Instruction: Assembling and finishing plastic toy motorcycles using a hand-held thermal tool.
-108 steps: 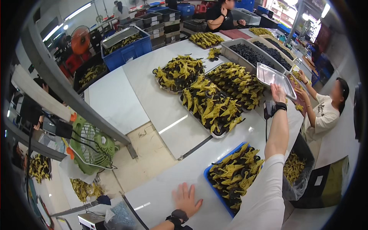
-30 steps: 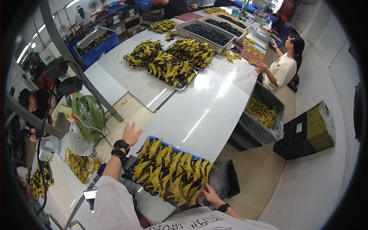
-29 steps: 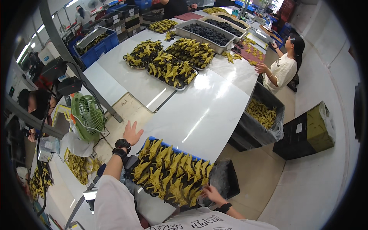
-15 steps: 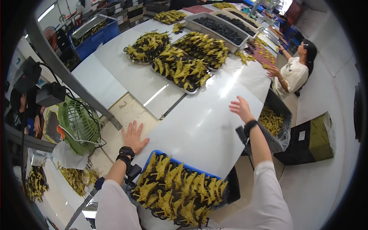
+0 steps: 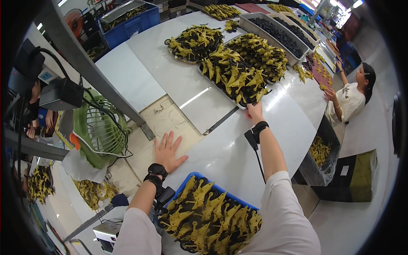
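My left hand (image 5: 168,154) lies flat with its fingers spread, on the pale strip at the table's edge. Stretched far forward, my right hand (image 5: 256,112) is closed on the near corner of a white tray (image 5: 221,90); some of its fingers are hidden. Yellow parts with black wheel-like pieces (image 5: 238,72) are heaped on that tray. Right in front of my body is a blue tray (image 5: 229,194), filled with rows of similar yellow-and-black parts (image 5: 208,216). Neither hand touches the blue tray.
More heaps of parts (image 5: 193,42) and a grey bin of black pieces (image 5: 276,38) stand farther back. At left are a green fan (image 5: 100,127) and a metal post (image 5: 97,72). A co-worker (image 5: 352,97) works at right, near a lined bin (image 5: 321,155).
My right hand has gone from open in the air to the corner of the white tray. The view has shifted; my left hand stays flat on the table.
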A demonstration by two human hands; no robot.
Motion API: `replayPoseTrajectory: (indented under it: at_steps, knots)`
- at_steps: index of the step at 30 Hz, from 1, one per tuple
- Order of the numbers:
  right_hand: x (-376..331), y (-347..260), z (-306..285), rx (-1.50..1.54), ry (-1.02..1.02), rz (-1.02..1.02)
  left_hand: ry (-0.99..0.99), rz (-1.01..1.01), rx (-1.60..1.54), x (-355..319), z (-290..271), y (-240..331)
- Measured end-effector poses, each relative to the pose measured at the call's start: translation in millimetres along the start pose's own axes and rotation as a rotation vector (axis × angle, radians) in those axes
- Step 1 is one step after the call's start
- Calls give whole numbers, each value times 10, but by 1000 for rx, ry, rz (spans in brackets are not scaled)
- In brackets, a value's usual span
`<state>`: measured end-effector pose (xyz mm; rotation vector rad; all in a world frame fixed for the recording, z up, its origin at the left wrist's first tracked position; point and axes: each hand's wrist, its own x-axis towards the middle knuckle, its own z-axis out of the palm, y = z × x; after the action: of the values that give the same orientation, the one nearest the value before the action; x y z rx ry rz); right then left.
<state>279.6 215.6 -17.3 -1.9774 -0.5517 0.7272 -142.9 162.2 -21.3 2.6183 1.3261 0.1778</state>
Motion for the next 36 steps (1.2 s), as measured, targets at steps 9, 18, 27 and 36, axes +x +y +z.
replayPoseTrajectory:
  at_steps: [9, 18, 27, 36]
  knots:
    - [-774, 417, -499, -207, 90, -110, 7, -8, -29, -56, 23, 3]
    - [-1645, 929, -1231, -128, 45, -57, 38, -1, 25, -60, 87, 6]
    - [-2374, 1290, -1809, -177, -21, -59, 74, 15, 38, -39, 126, 26]
    - [-2733, 1294, -1823, -72, 9, -6, 91, 26, 29, -119, 145, 15]
